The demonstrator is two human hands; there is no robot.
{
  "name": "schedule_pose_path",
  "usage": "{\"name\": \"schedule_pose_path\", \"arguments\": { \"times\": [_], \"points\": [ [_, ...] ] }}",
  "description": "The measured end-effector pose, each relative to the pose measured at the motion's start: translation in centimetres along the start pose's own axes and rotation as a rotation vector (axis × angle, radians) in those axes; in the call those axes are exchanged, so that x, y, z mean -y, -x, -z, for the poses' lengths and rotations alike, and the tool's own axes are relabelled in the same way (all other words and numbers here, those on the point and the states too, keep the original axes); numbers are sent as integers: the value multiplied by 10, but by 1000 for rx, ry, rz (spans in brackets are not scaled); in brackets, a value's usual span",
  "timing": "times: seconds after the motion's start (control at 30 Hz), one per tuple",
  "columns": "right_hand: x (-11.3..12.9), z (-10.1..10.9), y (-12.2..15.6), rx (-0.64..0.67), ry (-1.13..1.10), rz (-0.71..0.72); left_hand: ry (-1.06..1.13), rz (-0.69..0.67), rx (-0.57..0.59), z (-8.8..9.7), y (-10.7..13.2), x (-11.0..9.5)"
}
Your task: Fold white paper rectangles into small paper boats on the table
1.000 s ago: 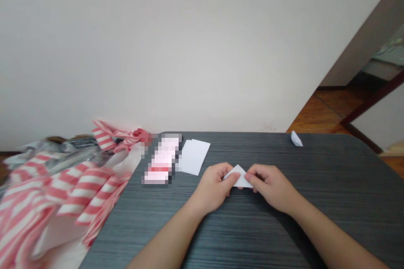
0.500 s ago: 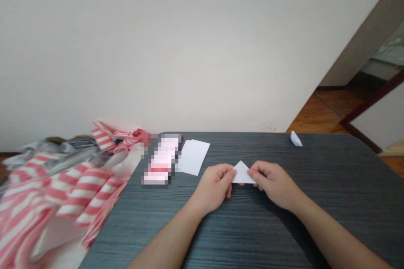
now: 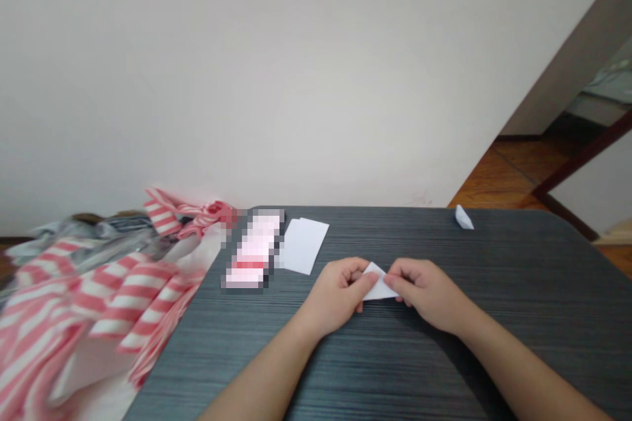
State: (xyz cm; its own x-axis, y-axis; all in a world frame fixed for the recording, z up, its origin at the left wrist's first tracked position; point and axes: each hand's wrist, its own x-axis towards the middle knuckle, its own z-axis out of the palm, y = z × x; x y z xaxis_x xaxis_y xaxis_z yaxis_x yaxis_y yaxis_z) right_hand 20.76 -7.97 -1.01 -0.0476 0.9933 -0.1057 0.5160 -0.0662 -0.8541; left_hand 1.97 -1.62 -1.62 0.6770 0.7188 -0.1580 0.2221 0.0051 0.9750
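Observation:
A small folded white paper triangle (image 3: 381,283) is pinched between my left hand (image 3: 339,293) and my right hand (image 3: 424,294). Its left corner lies under my left fingertips, and my right fingers press on its right side. Both hands hover low over the dark grey wood-grain table (image 3: 395,368). Left of my left hand lies a loose pile of white paper sheets (image 3: 303,245). Beyond it is a pixelated pink-and-white rectangular item (image 3: 253,248), too blurred to identify.
A small folded white paper piece (image 3: 464,218) sits on the far table edge. Red-and-white striped cloth or plastic (image 3: 108,296) is heaped beyond the table's left edge. A white wall stands behind the table, with a wooden floor (image 3: 513,174) at the right.
The paper triangle has tilted, its tip now leaning left instead of pointing up. My hands have moved closer together over it.

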Motion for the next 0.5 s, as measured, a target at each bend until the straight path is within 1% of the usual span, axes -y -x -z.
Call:
{"name": "schedule_pose_path", "arguments": {
  "times": [0.1,0.2,0.3,0.43,0.5],
  "points": [
    [2,-2,0,13,6,14,-29,25,-8,0,1,0],
    [-1,-2,1,16,-76,80,-10,44,-24,0,1,1],
    [-6,-1,2,26,-155,188,30,51,-27,0,0,1],
    [-7,1,3,15,-48,391,84,48,-20,-1,0,0],
    [-7,1,3,8,-18,442,99,44,-11,-1,-1,0]
  ]
}}
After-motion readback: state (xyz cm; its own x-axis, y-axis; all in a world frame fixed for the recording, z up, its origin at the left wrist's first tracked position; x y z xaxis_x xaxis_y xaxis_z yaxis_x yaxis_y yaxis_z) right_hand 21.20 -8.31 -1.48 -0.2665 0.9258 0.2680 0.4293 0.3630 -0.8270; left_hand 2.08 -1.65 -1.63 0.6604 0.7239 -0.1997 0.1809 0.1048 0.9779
